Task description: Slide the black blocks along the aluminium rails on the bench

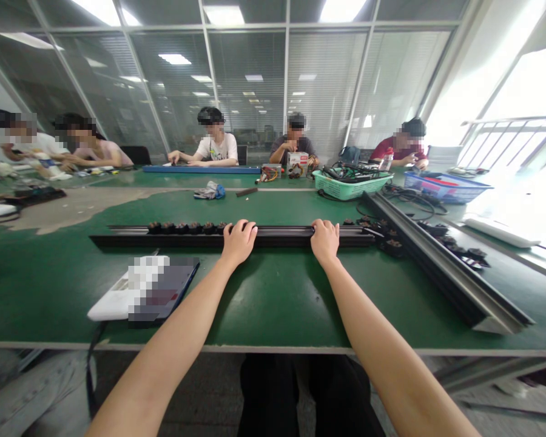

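A long black channel-shaped rail [282,238] lies across the green table in front of me. My left hand [239,243] is closed over it near the middle, fingers curled over the far side. My right hand [325,240] grips the same rail farther right, fingers bent over its top edge. Behind the rail on the left sit several small dark parts with coppery tops [182,228], partly hidden by its wall. More such dark parts [391,241] lie around its right end.
A second long channel [455,273] lies diagonally at right. A green basket [352,187] of cables and a blue basket [446,189] stand beyond. A white device and dark phone-like slab [168,297] lie at left. Grey-blue gloves [210,191] rest farther back. Several people sit across the table.
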{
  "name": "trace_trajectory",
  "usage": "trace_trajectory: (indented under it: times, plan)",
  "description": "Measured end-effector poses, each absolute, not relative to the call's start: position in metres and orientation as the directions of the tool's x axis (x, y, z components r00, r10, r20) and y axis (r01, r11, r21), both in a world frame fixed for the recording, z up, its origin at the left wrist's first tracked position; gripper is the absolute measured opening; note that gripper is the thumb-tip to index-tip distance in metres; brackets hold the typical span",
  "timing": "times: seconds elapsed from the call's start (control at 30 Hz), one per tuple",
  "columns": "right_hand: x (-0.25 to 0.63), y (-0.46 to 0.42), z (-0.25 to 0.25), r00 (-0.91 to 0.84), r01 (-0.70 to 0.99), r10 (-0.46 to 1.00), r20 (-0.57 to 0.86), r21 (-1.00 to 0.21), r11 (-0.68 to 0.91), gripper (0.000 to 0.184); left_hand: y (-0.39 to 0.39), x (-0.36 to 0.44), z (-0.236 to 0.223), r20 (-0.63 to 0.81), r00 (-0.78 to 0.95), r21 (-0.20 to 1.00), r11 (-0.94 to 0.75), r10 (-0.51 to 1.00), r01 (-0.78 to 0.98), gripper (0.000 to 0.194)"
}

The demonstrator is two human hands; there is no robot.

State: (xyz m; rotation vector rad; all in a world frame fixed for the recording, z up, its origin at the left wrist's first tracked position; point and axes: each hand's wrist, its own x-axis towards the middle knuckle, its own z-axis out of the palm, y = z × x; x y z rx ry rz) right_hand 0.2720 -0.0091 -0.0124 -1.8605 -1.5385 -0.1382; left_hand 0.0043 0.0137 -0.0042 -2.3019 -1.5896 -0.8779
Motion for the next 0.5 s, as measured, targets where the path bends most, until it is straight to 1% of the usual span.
trace_trajectory:
  times: [0.2,0.33,0.5]
  plan:
    - [0.274,-0.008,-0.011,0.283,0.887,0.811,0.513,-0.461,-0.018,0.044,0.014,0.004,-0.005,0.576,0.237,0.165,-0.396,0.782,0.903,0.043]
    - [0.276,-0.01,-0.008,0.265,0.883,0.832,0.487,-0.47,-0.006,0.044,0.014,0.004,-0.004,0.579,0.242,0.16,-0.4,0.778,0.902,0.043]
    - [0.282,-0.014,0.002,0.197,0.924,0.874,0.444,-0.382,-0.015,0.044,0.013,0.003,-0.003,0.576,0.242,0.164,-0.4,0.781,0.902,0.044]
